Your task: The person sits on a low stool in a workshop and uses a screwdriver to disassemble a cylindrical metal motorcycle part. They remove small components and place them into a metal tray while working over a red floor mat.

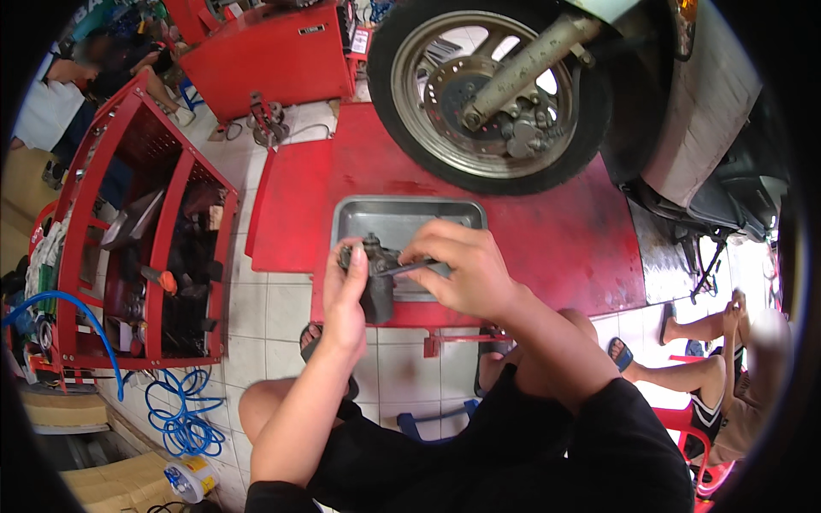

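Red platform (564, 256), grey metal tray (385, 222), scooter's front wheel (453, 98) on top

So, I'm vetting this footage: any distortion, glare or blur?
In the head view, the red cart looks bowed near the dark rim, the floor at far right washes out, and the left hand, right hand and metal part look fairly sharp.

Head-worn fisheye looks down from close above

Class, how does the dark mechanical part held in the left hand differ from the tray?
Shape: the mechanical part has a rounded, cylindrical body; the tray is shallow and rectangular.
Colour: the part is darker than the silvery tray.
Support: the left hand holds the part, while the tray rests on the red platform.
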Demonstrator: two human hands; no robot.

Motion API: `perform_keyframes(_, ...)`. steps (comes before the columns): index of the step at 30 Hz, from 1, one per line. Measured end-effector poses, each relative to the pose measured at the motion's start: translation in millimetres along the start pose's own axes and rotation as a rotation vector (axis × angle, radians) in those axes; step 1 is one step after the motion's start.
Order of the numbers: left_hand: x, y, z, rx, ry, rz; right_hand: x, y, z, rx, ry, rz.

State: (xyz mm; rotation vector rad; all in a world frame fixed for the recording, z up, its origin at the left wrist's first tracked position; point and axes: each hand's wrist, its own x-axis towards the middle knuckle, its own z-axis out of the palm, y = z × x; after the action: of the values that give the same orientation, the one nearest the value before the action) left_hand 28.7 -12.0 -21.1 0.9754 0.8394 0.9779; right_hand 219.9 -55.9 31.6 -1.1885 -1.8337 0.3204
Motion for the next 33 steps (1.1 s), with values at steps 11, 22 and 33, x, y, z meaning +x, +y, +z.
perform_keyframes(11, -4.1, 15.0, 6.9, -0.059, -0.043, -0.119, -1.1, 1.0, 7.2, -0.067, 0.02, -0.036)
perform_keyframes(22, -16.2, 32.8, 1.9, -0.164, -0.109, -0.118, 8.7, -24.5, 10.6, -0.122, 0.061, -0.106)
perform_keyframes(33, -8.6, 23.1, 22.6, -0.264, -0.145, -0.168, -1.3, -20.9, 5.4, -0.053, 0.204, -0.103)
